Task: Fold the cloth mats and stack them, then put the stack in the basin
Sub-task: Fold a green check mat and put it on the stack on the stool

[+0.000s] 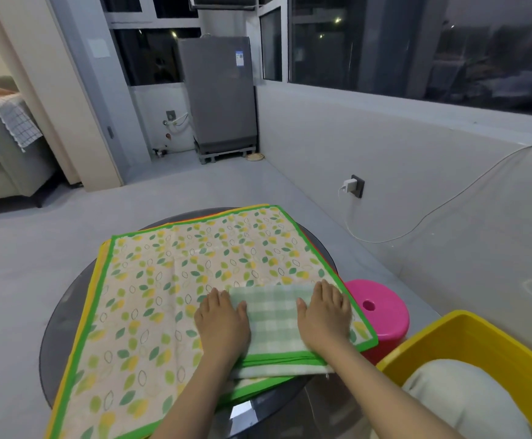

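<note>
Left hand: the left hand [221, 321] is lying flat, fingers straight and together, palm pressing down on the left side of a folded mat; it is gripping nothing.
Right hand: the right hand [324, 315] is lying flat in the same way on the right side of that mat, fingers extended, nothing pinched.
Hands together: the two hands are resting well apart, one at each end, probably pressing the fold flat so it does not spring open.
Folded mat: the folded checked mat [274, 324] is showing its pale green check side, with green-bound edges layered at the near end; it is sitting on the near right corner of the spread mats.
Spread mat: a leaf-print mat [176, 280] with a green border is lying open beneath it, covering most of the table.
Mats below: orange and yellow edges [101, 258] are peeking out under the leaf print, so more unfolded mats appear to be waiting.
Table: a round dark glass table [65, 305] is carrying the whole pile.
Basin: the yellow basin [467, 337] is standing to the right, beside the table and close to the person's knee, within easy reach for the finished stack; no mat is showing in it.
Stool: a pink stool [381, 312] is standing between table and basin.
Progress: judging by this, one mat looks folded and the rest are still to do.
</note>
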